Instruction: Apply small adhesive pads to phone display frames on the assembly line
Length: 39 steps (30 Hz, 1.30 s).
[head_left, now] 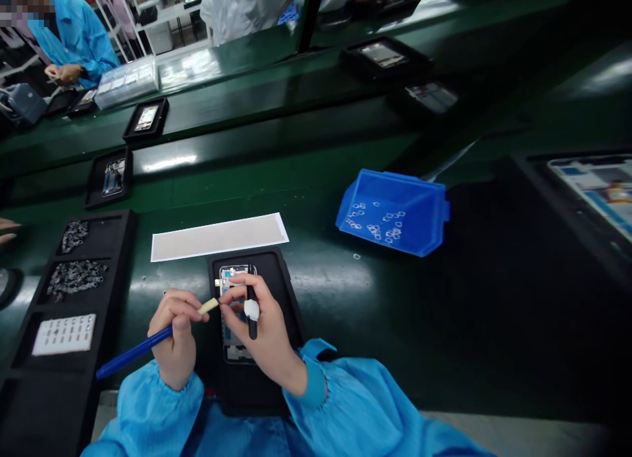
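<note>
Left hand (174, 335) grips blue pen (135, 353); right hand (270, 335), black tool (253, 330). Blue bin (425, 210), right of centre, holds small pale pieces (394, 234).

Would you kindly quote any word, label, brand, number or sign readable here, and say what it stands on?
No text can be read anywhere.
White card in the black compartment tray: rows of marks, too small to identify.
Open phone-like device: details too small and blurred.
Blue pen-like tool in the left hand: no lettering I can make out.
</note>
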Tool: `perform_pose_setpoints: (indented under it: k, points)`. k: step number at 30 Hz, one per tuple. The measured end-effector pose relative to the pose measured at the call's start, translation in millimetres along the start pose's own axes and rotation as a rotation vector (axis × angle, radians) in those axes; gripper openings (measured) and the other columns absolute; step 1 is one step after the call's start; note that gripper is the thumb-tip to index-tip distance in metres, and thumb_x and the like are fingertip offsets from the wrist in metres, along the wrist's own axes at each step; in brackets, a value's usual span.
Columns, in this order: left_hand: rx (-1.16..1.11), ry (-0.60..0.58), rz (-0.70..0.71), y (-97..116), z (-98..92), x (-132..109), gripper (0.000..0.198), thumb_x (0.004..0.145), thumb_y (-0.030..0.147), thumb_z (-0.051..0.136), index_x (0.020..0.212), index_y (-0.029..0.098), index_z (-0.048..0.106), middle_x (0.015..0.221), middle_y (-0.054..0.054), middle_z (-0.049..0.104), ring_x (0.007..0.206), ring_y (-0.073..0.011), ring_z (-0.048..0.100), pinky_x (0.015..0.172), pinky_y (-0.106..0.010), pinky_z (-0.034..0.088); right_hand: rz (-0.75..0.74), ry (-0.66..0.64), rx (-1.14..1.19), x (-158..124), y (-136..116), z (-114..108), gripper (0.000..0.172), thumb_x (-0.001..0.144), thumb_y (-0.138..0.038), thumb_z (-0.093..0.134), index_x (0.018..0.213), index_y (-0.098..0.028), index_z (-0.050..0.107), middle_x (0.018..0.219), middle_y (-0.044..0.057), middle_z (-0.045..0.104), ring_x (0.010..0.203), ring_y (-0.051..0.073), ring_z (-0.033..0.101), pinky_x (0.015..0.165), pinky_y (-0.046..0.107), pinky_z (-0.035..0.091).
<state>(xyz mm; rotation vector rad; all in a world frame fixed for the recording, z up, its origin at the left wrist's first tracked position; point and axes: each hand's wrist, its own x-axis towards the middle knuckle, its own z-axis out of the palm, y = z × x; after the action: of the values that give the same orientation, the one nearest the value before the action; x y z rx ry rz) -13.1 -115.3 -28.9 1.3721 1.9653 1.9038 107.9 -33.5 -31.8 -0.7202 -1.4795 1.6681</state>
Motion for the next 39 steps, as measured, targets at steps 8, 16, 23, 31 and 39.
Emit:
perform_pose_setpoints:
  k: [8, 16, 23, 31, 39]
  points:
    - [-0.359, -0.219, -0.395, 13.0, -4.0, 9.3, 0.022, 0.093, 0.034, 0.056, 0.077, 0.018, 0.057, 0.084, -0.001, 0.057, 0.066, -0.0140, 0.065, 0.064, -0.030, 0.057, -0.029, -0.030, 0.010, 4.1, -8.6, -5.8, 0.025, 0.082, -0.018, 0.058, 0.104, -0.025, 0.048, 0.081, -0.001, 0.062, 0.074, 0.017, 0.063, 0.075, 0.033, 0.051]
    - [-0.348, -0.246, -0.561, 15.9, 3.1, 19.7, 0.021, 0.088, 0.035, 0.066, 0.093, 0.019, 0.053, 0.092, -0.003, 0.068, 0.073, -0.0170, 0.073, 0.070, -0.033, 0.063, -0.218, 0.369, -0.391, 35.3, -14.1, -86.9, 0.023, 0.084, -0.022, 0.060, 0.105, -0.024, 0.052, 0.085, 0.000, 0.064, 0.073, 0.017, 0.063, 0.070, 0.031, 0.050]
    - [0.097, -0.239, -0.300, -4.0, 21.4, 27.3, 0.022, 0.087, 0.028, 0.068, 0.099, 0.019, 0.052, 0.097, -0.008, 0.075, 0.095, -0.0219, 0.073, 0.081, -0.036, 0.062, -0.250, 0.690, -1.148, 59.0, -15.1, -203.5, 0.028, 0.077, -0.006, 0.058, 0.101, -0.020, 0.061, 0.088, 0.010, 0.072, 0.083, 0.028, 0.062, 0.075, 0.040, 0.045]
    - [0.240, -0.339, -0.147, -20.4, 34.7, 33.2, 0.011, 0.093, 0.026, 0.058, 0.102, 0.020, 0.054, 0.111, -0.010, 0.068, 0.106, -0.0209, 0.068, 0.087, -0.038, 0.059, -0.267, -0.095, -0.908, 37.5, 11.5, -80.9, 0.034, 0.086, -0.009, 0.057, 0.118, -0.019, 0.058, 0.092, 0.007, 0.070, 0.087, 0.026, 0.060, 0.072, 0.035, 0.043]
    - [0.345, -0.322, -0.140, -14.3, 29.8, 24.7, 0.023, 0.086, 0.023, 0.068, 0.104, 0.020, 0.054, 0.099, -0.007, 0.070, 0.096, -0.0219, 0.071, 0.083, -0.039, 0.059, -0.222, -0.222, -0.856, 36.4, 22.2, -71.0, 0.051, 0.078, 0.004, 0.048, 0.123, -0.017, 0.056, 0.091, 0.007, 0.069, 0.089, 0.025, 0.056, 0.093, 0.046, 0.040]
